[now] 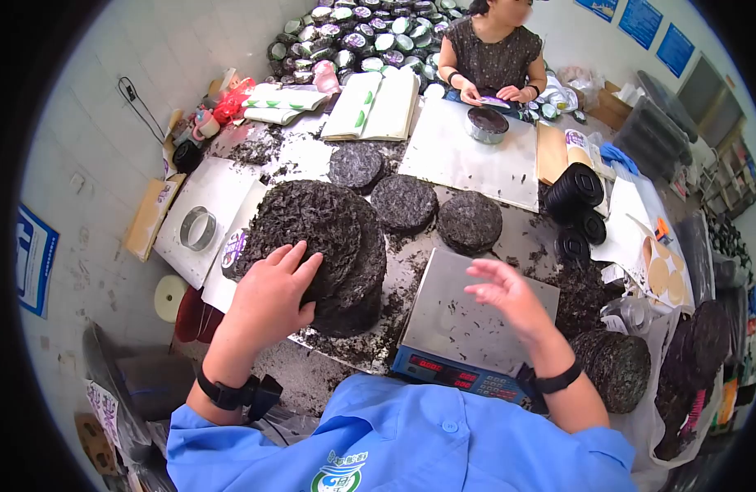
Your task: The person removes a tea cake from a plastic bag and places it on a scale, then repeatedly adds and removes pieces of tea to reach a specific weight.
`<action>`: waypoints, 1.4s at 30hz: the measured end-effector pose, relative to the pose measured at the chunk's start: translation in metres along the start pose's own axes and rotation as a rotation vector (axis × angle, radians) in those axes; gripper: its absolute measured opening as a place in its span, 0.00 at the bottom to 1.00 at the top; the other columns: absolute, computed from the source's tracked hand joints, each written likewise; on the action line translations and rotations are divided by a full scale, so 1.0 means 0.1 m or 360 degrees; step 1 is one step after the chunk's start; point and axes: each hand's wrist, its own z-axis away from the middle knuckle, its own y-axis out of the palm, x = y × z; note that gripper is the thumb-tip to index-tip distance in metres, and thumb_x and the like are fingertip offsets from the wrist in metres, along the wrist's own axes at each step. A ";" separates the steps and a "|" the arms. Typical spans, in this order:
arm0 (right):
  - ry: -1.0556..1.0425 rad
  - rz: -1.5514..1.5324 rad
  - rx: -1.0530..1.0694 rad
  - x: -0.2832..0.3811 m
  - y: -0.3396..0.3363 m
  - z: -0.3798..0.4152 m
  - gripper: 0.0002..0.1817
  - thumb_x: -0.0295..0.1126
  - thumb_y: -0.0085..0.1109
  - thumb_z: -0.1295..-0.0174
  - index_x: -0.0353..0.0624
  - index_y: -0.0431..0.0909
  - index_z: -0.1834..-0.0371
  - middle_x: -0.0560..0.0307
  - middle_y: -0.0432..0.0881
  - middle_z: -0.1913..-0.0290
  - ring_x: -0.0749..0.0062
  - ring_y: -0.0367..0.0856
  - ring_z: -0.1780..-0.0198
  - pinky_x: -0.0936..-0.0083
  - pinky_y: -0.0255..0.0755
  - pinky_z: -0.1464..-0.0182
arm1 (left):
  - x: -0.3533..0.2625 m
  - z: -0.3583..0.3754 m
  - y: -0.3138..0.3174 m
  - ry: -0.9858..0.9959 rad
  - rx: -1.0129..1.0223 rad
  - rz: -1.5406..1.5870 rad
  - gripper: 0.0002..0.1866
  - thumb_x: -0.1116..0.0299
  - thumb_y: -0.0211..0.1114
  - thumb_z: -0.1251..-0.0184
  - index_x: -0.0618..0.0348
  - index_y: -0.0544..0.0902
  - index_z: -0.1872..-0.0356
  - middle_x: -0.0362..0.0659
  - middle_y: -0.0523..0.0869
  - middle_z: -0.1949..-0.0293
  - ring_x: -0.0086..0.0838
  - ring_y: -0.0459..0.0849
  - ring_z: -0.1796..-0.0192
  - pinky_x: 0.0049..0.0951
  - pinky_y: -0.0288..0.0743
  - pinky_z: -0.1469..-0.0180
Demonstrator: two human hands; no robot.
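My left hand [275, 287] lies on the near side of a tall stack of dark, round dried seaweed cakes [308, 217], fingers spread. The top cake covers much of the pile below it. Above the steel plate of a blue digital scale [447, 307] hovers my right hand [505, 295], fingers apart and holding nothing. Small dark flakes are scattered on the plate, and red digits glow on its front panel. Just beyond, three low seaweed piles sit on the table: one at the back [356, 166], one in the middle [403, 202], one at right [470, 221].
A metal ring [198, 228] rests on a board at left. Across the table a person [493, 57] sits by another ring filled with dark material [487, 123]. Black round containers [575, 193] stand at right. More seaweed cakes [616, 369] lie beside the scale. Wrapped packs [370, 37] are heaped behind.
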 end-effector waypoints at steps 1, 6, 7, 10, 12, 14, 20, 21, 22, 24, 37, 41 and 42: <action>-0.0022 0.0014 0.0099 -0.01 0.15 0.01 0.28 0.35 0.58 0.31 0.36 0.63 0.31 0.50 0.73 0.37 0.67 0.79 0.42 0.71 0.72 0.39 | -0.02 0.01 0.03 -0.0007 -0.0074 -0.0018 0.34 0.66 0.70 0.52 0.57 0.75 0.38 0.52 0.75 0.36 0.45 0.74 0.36 0.43 0.72 0.38; -0.0075 -0.0356 0.0242 0.04 0.67 -0.06 0.30 0.37 0.60 0.31 0.37 0.63 0.31 0.49 0.72 0.35 0.64 0.78 0.40 0.67 0.70 0.36 | 0.04 0.00 0.16 0.0073 -0.0666 -0.0285 0.26 0.67 0.62 0.46 0.57 0.79 0.42 0.48 0.80 0.41 0.42 0.77 0.39 0.41 0.70 0.37; -0.0058 -0.0489 0.0222 0.09 0.73 -0.08 0.30 0.37 0.60 0.32 0.37 0.63 0.31 0.49 0.72 0.34 0.64 0.78 0.40 0.66 0.70 0.35 | 0.05 -0.01 0.17 0.0126 -0.0855 -0.0395 0.24 0.68 0.60 0.44 0.56 0.79 0.42 0.47 0.80 0.42 0.41 0.77 0.40 0.42 0.70 0.37; -0.0030 -0.1389 0.0467 0.26 0.85 -0.14 0.27 0.34 0.61 0.32 0.38 0.66 0.32 0.50 0.74 0.36 0.64 0.77 0.40 0.64 0.70 0.35 | -0.22 0.03 0.15 0.0435 -0.1020 -0.0373 0.20 0.67 0.56 0.39 0.51 0.82 0.45 0.44 0.80 0.39 0.38 0.75 0.35 0.41 0.65 0.32; -0.0026 -0.1270 0.0208 0.27 0.89 -0.14 0.25 0.32 0.61 0.33 0.39 0.68 0.34 0.52 0.76 0.38 0.65 0.77 0.40 0.64 0.70 0.35 | -0.49 0.02 0.28 0.0685 -0.1077 -0.0321 0.19 0.65 0.56 0.37 0.49 0.82 0.45 0.42 0.80 0.38 0.37 0.75 0.34 0.41 0.63 0.30; -0.0058 -0.1241 -0.0009 0.24 0.81 -0.10 0.21 0.27 0.61 0.35 0.40 0.73 0.38 0.55 0.80 0.43 0.67 0.78 0.41 0.65 0.71 0.36 | -0.67 -0.01 0.42 0.0796 -0.1128 -0.0308 0.23 0.60 0.61 0.40 0.48 0.80 0.41 0.42 0.77 0.35 0.37 0.71 0.31 0.44 0.56 0.26; -0.0642 0.0604 -0.0841 0.04 0.03 0.63 0.25 0.19 0.58 0.43 0.37 0.75 0.39 0.49 0.82 0.43 0.61 0.80 0.41 0.67 0.71 0.36 | -0.52 0.04 0.11 0.0107 -0.0468 0.0161 0.47 0.55 0.79 0.61 0.57 0.72 0.33 0.52 0.68 0.29 0.46 0.62 0.26 0.49 0.49 0.25; -0.0750 0.1302 -0.0929 0.00 0.01 0.74 0.27 0.17 0.57 0.47 0.38 0.76 0.40 0.48 0.82 0.44 0.58 0.80 0.41 0.66 0.71 0.36 | -0.43 0.02 0.15 0.0013 -0.0345 0.0120 0.45 0.58 0.78 0.59 0.58 0.72 0.34 0.53 0.69 0.30 0.47 0.64 0.27 0.48 0.53 0.26; -0.0868 0.1788 -0.0840 -0.14 -0.01 0.79 0.25 0.17 0.54 0.45 0.43 0.79 0.41 0.48 0.79 0.40 0.58 0.77 0.37 0.63 0.66 0.31 | -0.30 0.02 0.27 0.0067 -0.0275 0.0057 0.43 0.61 0.78 0.57 0.58 0.73 0.35 0.52 0.70 0.31 0.46 0.66 0.28 0.47 0.56 0.27; -0.0763 0.2243 -0.0545 -0.70 -0.04 0.80 0.28 0.17 0.52 0.48 0.45 0.78 0.41 0.52 0.79 0.39 0.56 0.75 0.36 0.56 0.64 0.30 | -0.20 -0.02 0.31 0.0122 -0.0258 -0.0033 0.38 0.65 0.75 0.53 0.55 0.74 0.36 0.48 0.74 0.34 0.42 0.70 0.32 0.43 0.63 0.32; -0.0364 -0.1226 -0.0857 -0.46 -0.22 1.40 0.33 0.26 0.66 0.41 0.43 0.66 0.31 0.53 0.75 0.36 0.58 0.74 0.35 0.54 0.67 0.32 | -1.26 -0.69 0.81 0.0009 0.0213 0.2743 0.39 0.68 0.72 0.41 0.67 0.63 0.30 0.52 0.72 0.34 0.37 0.75 0.36 0.37 0.73 0.37; -0.0304 -0.1079 -0.0834 -0.56 -0.20 1.47 0.35 0.28 0.69 0.42 0.41 0.65 0.31 0.54 0.74 0.35 0.60 0.71 0.33 0.58 0.62 0.29 | -1.77 -0.78 0.85 -0.0194 0.0941 0.3794 0.21 0.78 0.63 0.35 0.63 0.75 0.40 0.43 0.83 0.46 0.27 0.82 0.46 0.32 0.76 0.41; -0.0330 -0.0942 -0.0916 -0.54 -0.26 1.46 0.35 0.28 0.70 0.42 0.40 0.65 0.31 0.54 0.74 0.36 0.61 0.70 0.33 0.60 0.61 0.29 | -1.83 -0.79 0.88 -0.0250 0.0888 0.3794 0.20 0.79 0.63 0.35 0.63 0.75 0.42 0.43 0.84 0.47 0.27 0.83 0.47 0.32 0.76 0.41</action>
